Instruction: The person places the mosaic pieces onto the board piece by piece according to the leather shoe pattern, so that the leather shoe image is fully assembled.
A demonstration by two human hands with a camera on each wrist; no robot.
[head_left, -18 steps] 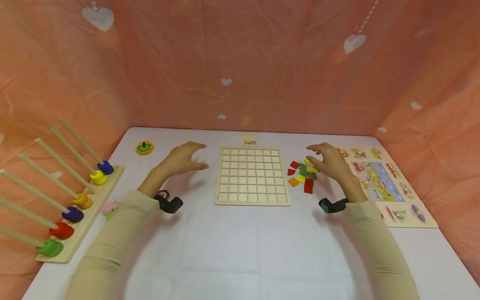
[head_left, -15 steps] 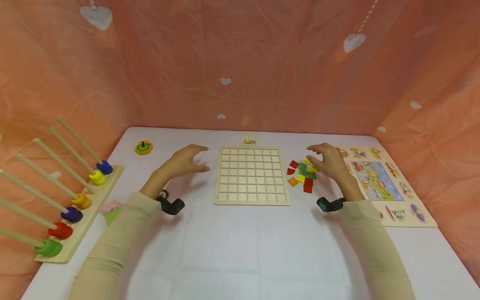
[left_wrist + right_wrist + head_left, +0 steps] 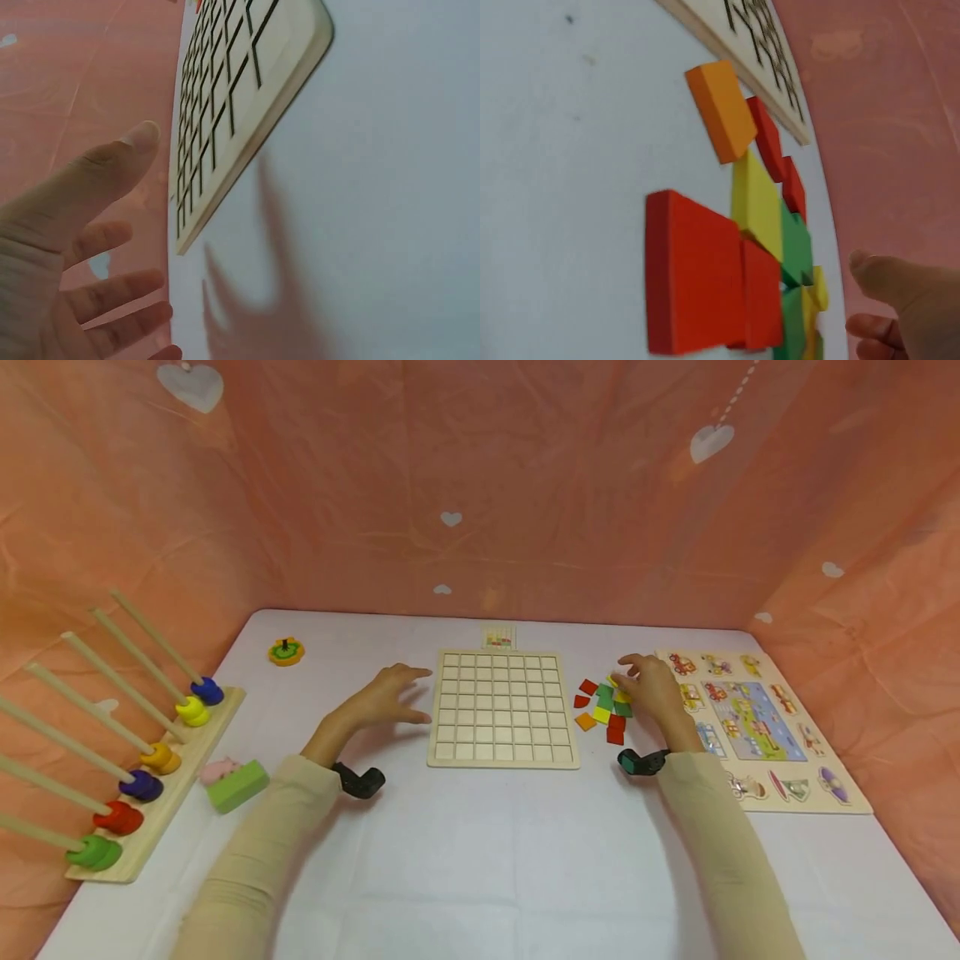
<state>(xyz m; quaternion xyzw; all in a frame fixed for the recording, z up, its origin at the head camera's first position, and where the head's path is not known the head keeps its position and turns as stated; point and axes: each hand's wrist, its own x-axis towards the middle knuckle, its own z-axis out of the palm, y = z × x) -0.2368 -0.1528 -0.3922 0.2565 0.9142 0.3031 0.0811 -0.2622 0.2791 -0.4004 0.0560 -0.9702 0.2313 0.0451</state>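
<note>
- Peg rack [image 3: 191, 760], wooden, far left of the head frame; coloured discs sat low on its pegs.
- Green block [image 3: 238, 787], lower left, a pink piece [image 3: 219, 770] just beside it.
- Orange-and-green piece [image 3: 286, 651], left, near the table's far edge.
- Left hand [image 3: 378, 697], left of centre, just beside the grid board's left edge; thumb held well away from the fingers, which the left wrist frame showed spread.
- Black wrist device [image 3: 362, 782], below that hand, at the cuff of a beige sleeve.
- Small printed card [image 3: 498, 637], upper centre, just beyond the board.
- Grid board [image 3: 504, 708], pale wood, centre of the frame, flat on the white table [image 3: 480, 860].
- Coloured tiles [image 3: 602, 715], right of centre, beside the board: red, green, yellow and one orange, several touching or overlapping.
- Right hand [image 3: 654, 689], right of centre, at the tiles' upper right; fingers bent, a gap between thumb and forefinger tips. Whether it touched a tile could not be told.
- Picture puzzle board [image 3: 817, 760], right side, printed figures around a blue-and-green central scene.
</note>
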